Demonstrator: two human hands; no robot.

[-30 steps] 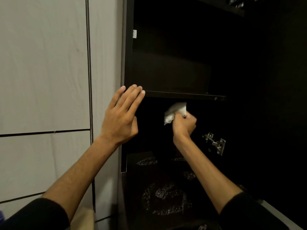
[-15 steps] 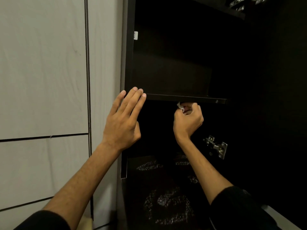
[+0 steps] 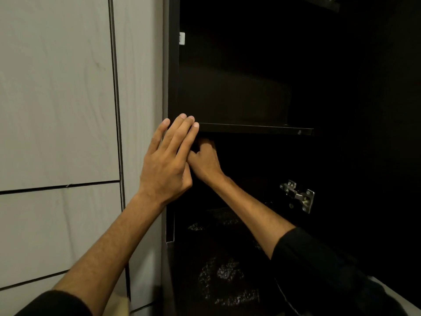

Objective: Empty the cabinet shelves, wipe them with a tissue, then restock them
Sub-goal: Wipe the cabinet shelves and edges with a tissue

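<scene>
The open dark cabinet has a thin black shelf (image 3: 255, 128) with nothing visible on it. My left hand (image 3: 166, 163) is flat with straight fingers, its fingertips touching the shelf's front left corner. My right hand (image 3: 206, 163) is just below the shelf at its left end, with curled fingers partly hidden behind my left hand. The white tissue it carried does not show now; it is hidden inside the fist or behind my left hand.
Pale wood-grain panels (image 3: 57, 99) fill the wall left of the cabinet. A metal door hinge (image 3: 298, 196) sits on the cabinet's right side below the shelf. Lower down is a dark surface with glittery patches (image 3: 223, 274). A small white clip (image 3: 182, 38) is on the left frame.
My right hand rose with the tissue to the shelf's underside, then slid left along it until it is behind my left hand. My left hand stayed at the shelf corner.
</scene>
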